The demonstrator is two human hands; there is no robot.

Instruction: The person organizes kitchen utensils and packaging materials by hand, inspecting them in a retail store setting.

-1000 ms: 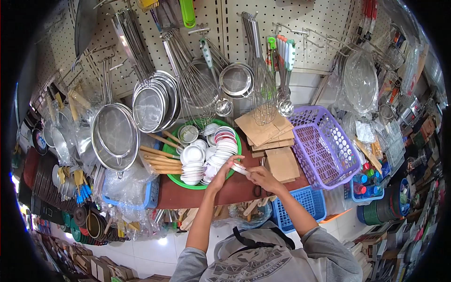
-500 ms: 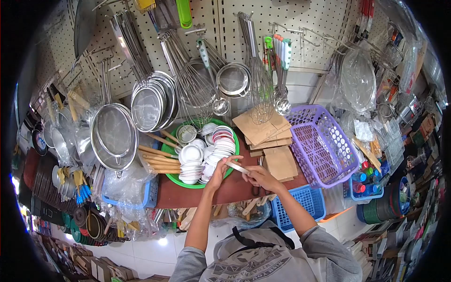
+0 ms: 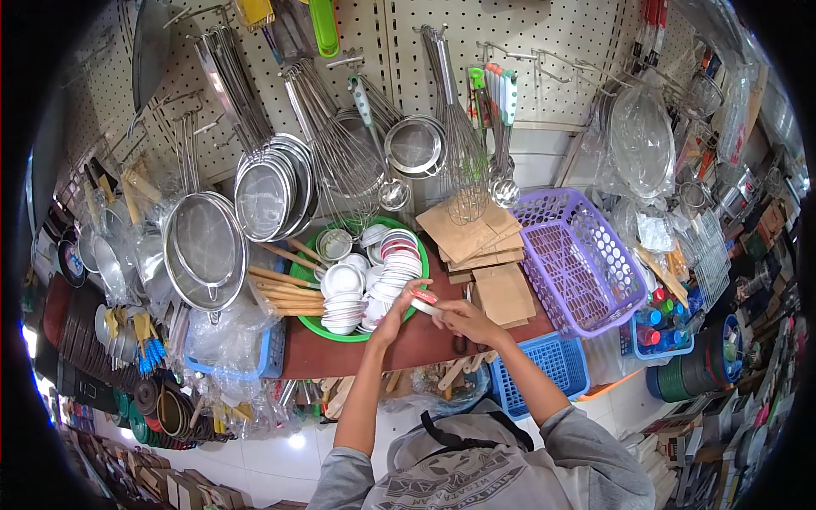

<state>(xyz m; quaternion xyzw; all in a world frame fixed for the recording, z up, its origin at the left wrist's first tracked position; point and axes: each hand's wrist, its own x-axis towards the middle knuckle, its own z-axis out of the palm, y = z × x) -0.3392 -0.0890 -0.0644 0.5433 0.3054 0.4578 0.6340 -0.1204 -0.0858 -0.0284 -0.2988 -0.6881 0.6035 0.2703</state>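
In front of me, my left hand (image 3: 393, 319) is closed on one side of what looks like a roll of tape (image 3: 427, 306), pale at its edge with a red-orange band showing inside. My right hand (image 3: 469, 323) pinches at the roll's other side, its fingertips against the edge. Just left of the hands stands a green basin (image 3: 348, 336) holding stacks of small white dishes (image 3: 342, 310) and wooden-handled utensils (image 3: 293, 297). Dark scissor handles (image 3: 461, 344) lie on the reddish-brown table (image 3: 310, 357), partly hidden by my right hand.
Brown cardboard pieces (image 3: 503, 296) lie to the right, beside a purple basket (image 3: 557, 246). A blue basket (image 3: 544, 374) is below the table's front edge. Whisks (image 3: 466, 161) and strainers (image 3: 204, 246) hang from the pegboard (image 3: 544, 25) above the table.
The tape roll has turned in my hands, so its red-orange band now shows. Both hands have stayed in nearly the same place; the view has shifted slightly.
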